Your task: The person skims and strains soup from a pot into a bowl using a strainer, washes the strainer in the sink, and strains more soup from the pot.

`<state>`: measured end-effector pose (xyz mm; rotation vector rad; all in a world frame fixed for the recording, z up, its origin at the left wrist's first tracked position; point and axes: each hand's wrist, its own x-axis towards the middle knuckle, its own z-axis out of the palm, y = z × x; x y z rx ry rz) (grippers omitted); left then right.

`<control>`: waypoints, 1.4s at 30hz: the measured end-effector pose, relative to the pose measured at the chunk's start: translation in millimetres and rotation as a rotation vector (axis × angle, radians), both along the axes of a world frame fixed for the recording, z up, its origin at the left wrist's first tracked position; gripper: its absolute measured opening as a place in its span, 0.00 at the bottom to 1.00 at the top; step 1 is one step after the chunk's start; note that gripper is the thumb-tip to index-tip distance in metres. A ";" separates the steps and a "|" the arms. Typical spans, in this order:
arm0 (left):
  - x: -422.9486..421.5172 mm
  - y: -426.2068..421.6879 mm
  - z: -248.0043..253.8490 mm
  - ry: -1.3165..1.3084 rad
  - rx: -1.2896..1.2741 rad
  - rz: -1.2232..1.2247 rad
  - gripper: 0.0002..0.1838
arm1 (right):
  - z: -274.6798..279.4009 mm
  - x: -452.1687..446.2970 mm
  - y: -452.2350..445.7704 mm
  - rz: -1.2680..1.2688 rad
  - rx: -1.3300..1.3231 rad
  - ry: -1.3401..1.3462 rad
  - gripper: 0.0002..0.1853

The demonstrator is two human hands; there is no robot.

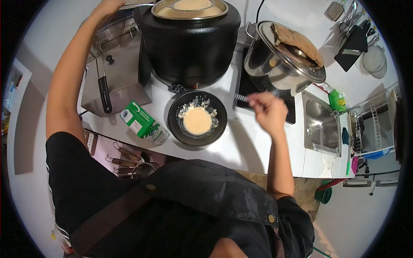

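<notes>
Upper left of the frame, the left hand (109,6), partly cut off, closes around the handle of a round utensil (192,6) over the black pot (189,51); right of centre, the blurred right hand (270,111) pinches a striped object (241,98); bench (234,155) stretches between bowl (174,124) and sink (307,122)

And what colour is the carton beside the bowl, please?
The carton is green and white, clearest in the head view.

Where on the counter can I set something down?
The widest bare patch of white counter lies right of the black bowl, in front of the cooktop and left of the sink; the right forearm crosses above it. It's crowded left, where the green carton lies between deep fryer and bowl.
</notes>
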<state>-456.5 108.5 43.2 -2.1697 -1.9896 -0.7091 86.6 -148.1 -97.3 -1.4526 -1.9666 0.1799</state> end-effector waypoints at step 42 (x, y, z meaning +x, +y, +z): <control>24.2 5.2 -7.1 0.661 0.190 -0.030 0.13 | -5.3 -261.2 2.3 0.891 0.010 0.426 0.14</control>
